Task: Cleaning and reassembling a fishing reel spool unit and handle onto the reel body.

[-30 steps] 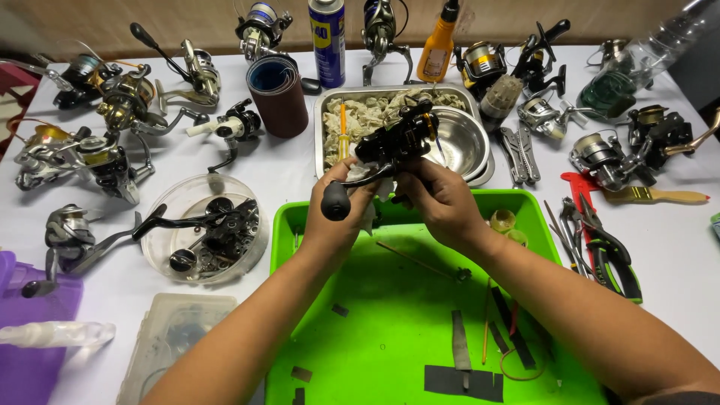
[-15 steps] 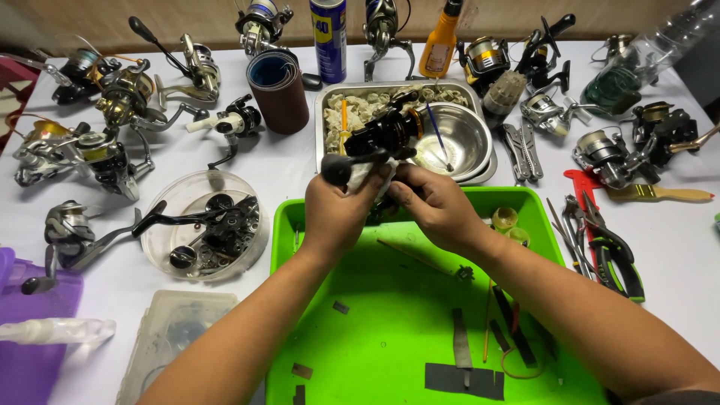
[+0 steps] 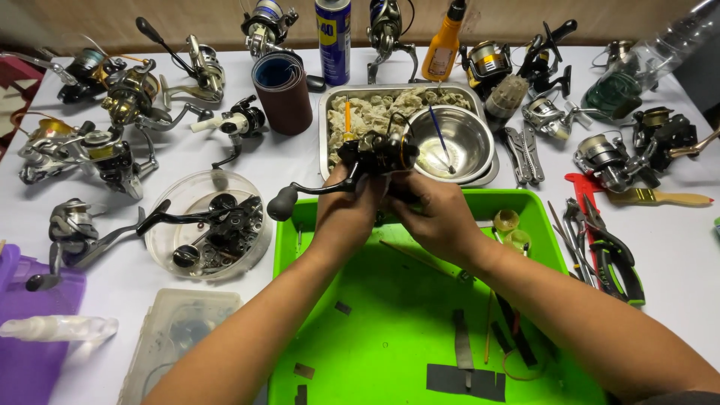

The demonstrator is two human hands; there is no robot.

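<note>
— What are the two hands on?

— Both hold a black fishing reel (image 3: pixel 375 155) just above the centre of the frame, over the far edge of the green tray (image 3: pixel 360 300). The left hand (image 3: pixel 346 206) wraps it from below, fingers curled tight around the body; the reel's crank arm sticks out to the left and ends in a dark round knob (image 3: pixel 281 202).

— And the right?

— The right hand (image 3: pixel 435 214) comes in from the lower right, fingers pressed onto the reel's right side. Whether the tips pinch some small part, I cannot tell; they are hidden behind the reel.

— What lies around it?

— Right behind the reel, a steel pan (image 3: pixel 334 112) of crumpled rags with a steel bowl (image 3: pixel 461 146) in its right half. Left of centre, a clear round dish (image 3: pixel 169 240) of dark reel parts. A roll of sandpaper (image 3: pixel 283 94) stands at upper centre-left, and more reels lie along the bench (image 3: pixel 675 240) at upper left and upper right. Pliers (image 3: pixel 615 251) rest at the right edge.
</note>
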